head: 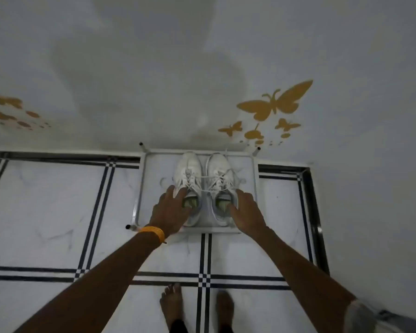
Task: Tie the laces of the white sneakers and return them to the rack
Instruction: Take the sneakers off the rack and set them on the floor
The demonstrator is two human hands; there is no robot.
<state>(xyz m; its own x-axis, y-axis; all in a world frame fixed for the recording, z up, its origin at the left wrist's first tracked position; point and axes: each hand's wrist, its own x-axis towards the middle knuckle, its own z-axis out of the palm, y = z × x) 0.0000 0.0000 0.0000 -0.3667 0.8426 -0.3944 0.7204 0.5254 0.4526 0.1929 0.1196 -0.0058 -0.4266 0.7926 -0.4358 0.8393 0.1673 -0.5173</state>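
White sneakers [203,186] on the rack [139,188] look light and soft; your left hand [169,212] and right hand [246,212] grip their collars, fingers hooked inside.

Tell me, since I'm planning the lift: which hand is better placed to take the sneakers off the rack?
Neither alone. The left hand is on the left sneaker, the right hand on the right sneaker, so each likely lifts its own off the rack.
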